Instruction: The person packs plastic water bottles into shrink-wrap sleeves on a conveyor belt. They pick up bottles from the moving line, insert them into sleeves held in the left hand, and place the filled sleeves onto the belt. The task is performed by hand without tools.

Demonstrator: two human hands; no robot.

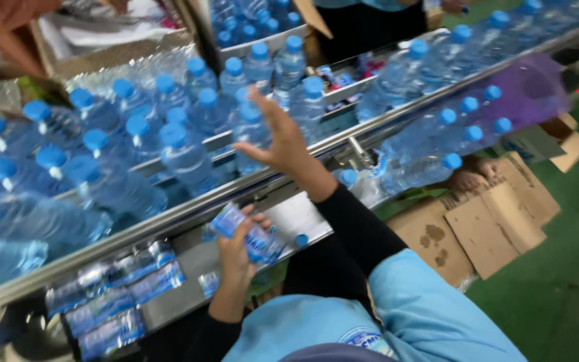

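Note:
My left hand (236,253) grips a small clear water bottle (252,236) lying sideways, with a blue-and-white label and a blue cap (301,239) pointing right. It is held over the grey metal ledge (303,214) in front of the conveyor. My right hand (281,139) is raised with its fingers spread and holds nothing. It hovers over the metal guide rail (189,204), next to upright blue-capped bottles (185,157) crowded on the belt.
Many more blue-capped bottles (41,167) fill the belt to the left and run along a lane to the upper right (423,67). Bundles of blue labels (108,302) lie at lower left. Flattened cardboard (484,221) covers the green floor beside a bare foot (467,179). Another person (370,20) stands beyond.

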